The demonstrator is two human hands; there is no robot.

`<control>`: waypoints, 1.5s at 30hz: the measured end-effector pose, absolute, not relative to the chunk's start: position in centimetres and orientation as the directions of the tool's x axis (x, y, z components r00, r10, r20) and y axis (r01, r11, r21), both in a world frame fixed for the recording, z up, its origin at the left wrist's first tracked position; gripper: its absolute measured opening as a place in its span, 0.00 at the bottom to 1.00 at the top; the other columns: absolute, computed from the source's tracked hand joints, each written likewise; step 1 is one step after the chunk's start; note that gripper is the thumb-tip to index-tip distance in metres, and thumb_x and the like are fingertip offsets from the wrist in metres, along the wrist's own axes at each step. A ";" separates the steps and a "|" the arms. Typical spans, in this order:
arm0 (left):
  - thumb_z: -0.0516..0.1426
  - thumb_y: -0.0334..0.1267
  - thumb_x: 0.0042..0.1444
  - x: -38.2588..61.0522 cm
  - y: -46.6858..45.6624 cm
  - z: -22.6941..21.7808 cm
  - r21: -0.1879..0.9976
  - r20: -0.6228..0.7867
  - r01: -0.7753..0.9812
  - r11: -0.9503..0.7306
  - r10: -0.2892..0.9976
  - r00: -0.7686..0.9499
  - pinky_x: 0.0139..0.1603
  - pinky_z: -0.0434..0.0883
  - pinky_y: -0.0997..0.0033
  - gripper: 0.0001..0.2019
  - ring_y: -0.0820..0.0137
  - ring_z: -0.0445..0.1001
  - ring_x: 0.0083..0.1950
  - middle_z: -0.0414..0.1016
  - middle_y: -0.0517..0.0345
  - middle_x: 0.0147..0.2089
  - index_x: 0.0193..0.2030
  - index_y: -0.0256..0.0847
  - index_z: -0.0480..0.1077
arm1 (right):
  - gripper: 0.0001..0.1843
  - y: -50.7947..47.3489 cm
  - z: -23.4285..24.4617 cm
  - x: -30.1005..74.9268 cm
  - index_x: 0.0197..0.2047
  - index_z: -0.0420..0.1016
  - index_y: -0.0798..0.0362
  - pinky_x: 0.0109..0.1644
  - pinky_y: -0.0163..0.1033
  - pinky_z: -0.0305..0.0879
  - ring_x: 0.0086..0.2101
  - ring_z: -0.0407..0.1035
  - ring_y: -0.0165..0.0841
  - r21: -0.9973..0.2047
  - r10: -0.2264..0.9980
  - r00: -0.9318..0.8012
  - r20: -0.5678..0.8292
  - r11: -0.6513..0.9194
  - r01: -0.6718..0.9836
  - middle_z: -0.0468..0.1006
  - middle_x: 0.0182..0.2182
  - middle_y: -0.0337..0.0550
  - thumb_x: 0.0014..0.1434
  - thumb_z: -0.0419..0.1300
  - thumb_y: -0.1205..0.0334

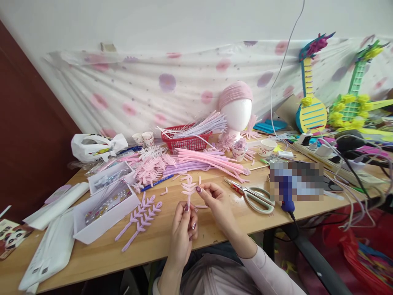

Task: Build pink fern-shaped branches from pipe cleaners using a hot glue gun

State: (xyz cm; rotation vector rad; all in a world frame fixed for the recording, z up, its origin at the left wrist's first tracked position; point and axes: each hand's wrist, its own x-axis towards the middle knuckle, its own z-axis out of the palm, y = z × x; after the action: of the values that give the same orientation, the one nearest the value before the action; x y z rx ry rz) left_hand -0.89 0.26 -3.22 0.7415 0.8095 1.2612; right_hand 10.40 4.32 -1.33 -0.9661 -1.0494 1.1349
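Observation:
Between my hands is a pale pink pipe-cleaner sprig with a looped tip and short side branches. My left hand pinches its stem from below. The thumb and index finger of my right hand are closed on a side branch at its right edge. Two lilac pipe-cleaner sprigs lie flat on the table, left of my hands. Scissors with pale handles rest to the right, blades toward the back left. Beyond my hands lies a bundle of pink and lilac pipe cleaners.
A white box of beads stands at left, near a blue pen. Behind are a red basket and a white foam head. A blue glue gun and tangled cables occupy the right side.

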 end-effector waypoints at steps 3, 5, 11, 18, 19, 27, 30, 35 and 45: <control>0.59 0.54 0.54 -0.9 0.2 -3.2 0.844 -0.112 -0.514 0.156 0.987 0.116 0.17 0.44 0.84 0.18 0.85 0.43 0.17 0.55 0.71 0.20 0.35 0.40 0.63 | 0.18 4.3 -1.4 10.5 0.31 0.74 0.54 0.22 0.31 0.49 0.22 0.47 0.25 -0.965 0.976 0.127 0.175 0.196 -0.174 0.52 0.19 0.30 0.50 0.66 0.46; 0.59 0.54 0.53 -1.0 0.2 -3.2 0.837 -0.120 -0.522 0.163 0.986 0.116 0.17 0.44 0.84 0.18 0.85 0.43 0.17 0.55 0.71 0.20 0.35 0.40 0.63 | 0.18 4.3 -1.5 10.6 0.31 0.74 0.55 0.23 0.32 0.48 0.22 0.47 0.26 -0.967 0.974 0.125 0.191 0.209 -0.145 0.52 0.19 0.30 0.51 0.65 0.47; 0.62 0.53 0.51 -1.1 0.3 -3.3 0.826 -0.120 -0.539 0.166 0.985 0.121 0.17 0.43 0.84 0.19 0.85 0.44 0.17 0.55 0.71 0.20 0.33 0.39 0.64 | 0.18 4.2 -1.6 10.8 0.30 0.73 0.54 0.25 0.33 0.48 0.23 0.49 0.27 -0.970 0.975 0.098 0.199 0.210 -0.124 0.56 0.21 0.32 0.51 0.65 0.46; 0.62 0.52 0.50 -1.2 0.2 -3.5 0.823 -0.113 -0.543 0.164 0.986 0.126 0.17 0.42 0.84 0.19 0.85 0.44 0.17 0.54 0.71 0.20 0.32 0.38 0.65 | 0.18 4.0 -1.1 11.7 0.26 0.70 0.53 0.26 0.33 0.53 0.23 0.48 0.27 -0.980 0.985 0.024 0.168 0.170 -0.107 0.55 0.20 0.32 0.50 0.65 0.46; 0.62 0.53 0.50 -1.2 0.2 -3.6 0.827 -0.111 -0.539 0.160 0.986 0.123 0.17 0.42 0.84 0.19 0.85 0.44 0.17 0.54 0.71 0.20 0.32 0.38 0.65 | 0.18 4.0 -1.0 11.9 0.26 0.70 0.53 0.25 0.33 0.52 0.23 0.48 0.27 -0.981 0.984 0.027 0.176 0.178 -0.083 0.54 0.20 0.31 0.50 0.65 0.46; 0.63 0.53 0.49 -1.1 0.5 -3.9 0.841 -0.120 -0.511 0.177 0.983 0.142 0.17 0.43 0.84 0.19 0.85 0.43 0.18 0.53 0.71 0.19 0.32 0.38 0.67 | 0.20 4.0 -0.5 12.7 0.26 0.73 0.54 0.23 0.34 0.45 0.22 0.45 0.26 -0.973 0.972 0.037 0.230 0.229 0.038 0.50 0.19 0.31 0.49 0.65 0.44; 0.64 0.54 0.47 -1.1 0.3 -3.7 0.843 -0.129 -0.507 0.183 0.982 0.139 0.17 0.43 0.84 0.20 0.84 0.44 0.18 0.53 0.71 0.19 0.31 0.37 0.67 | 0.21 4.0 -0.4 12.7 0.26 0.73 0.54 0.24 0.34 0.45 0.22 0.45 0.26 -0.971 0.970 0.038 0.238 0.237 0.033 0.49 0.18 0.30 0.49 0.65 0.43; 0.65 0.54 0.44 -0.9 0.2 -3.3 0.838 -0.145 -0.514 0.185 0.982 0.116 0.17 0.42 0.84 0.22 0.85 0.44 0.17 0.54 0.71 0.19 0.30 0.37 0.67 | 0.20 3.9 -0.4 12.9 0.32 0.73 0.55 0.24 0.33 0.46 0.22 0.49 0.25 -0.972 0.973 0.002 0.232 0.232 -0.036 0.56 0.20 0.31 0.51 0.65 0.45; 0.66 0.55 0.42 -1.0 0.2 -3.1 0.854 -0.144 -0.488 0.179 0.984 0.109 0.17 0.43 0.83 0.23 0.85 0.44 0.17 0.53 0.72 0.18 0.30 0.35 0.68 | 0.21 3.4 -0.1 12.4 0.31 0.71 0.53 0.22 0.32 0.47 0.21 0.50 0.25 -0.972 0.983 -0.017 0.181 0.176 -0.155 0.63 0.22 0.33 0.49 0.65 0.42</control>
State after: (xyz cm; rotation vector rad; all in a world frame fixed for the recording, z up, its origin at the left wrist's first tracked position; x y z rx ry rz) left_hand -1.01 0.17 -3.08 0.7395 0.8515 1.2414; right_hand 12.38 3.40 -0.08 -0.9503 -1.1980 1.1669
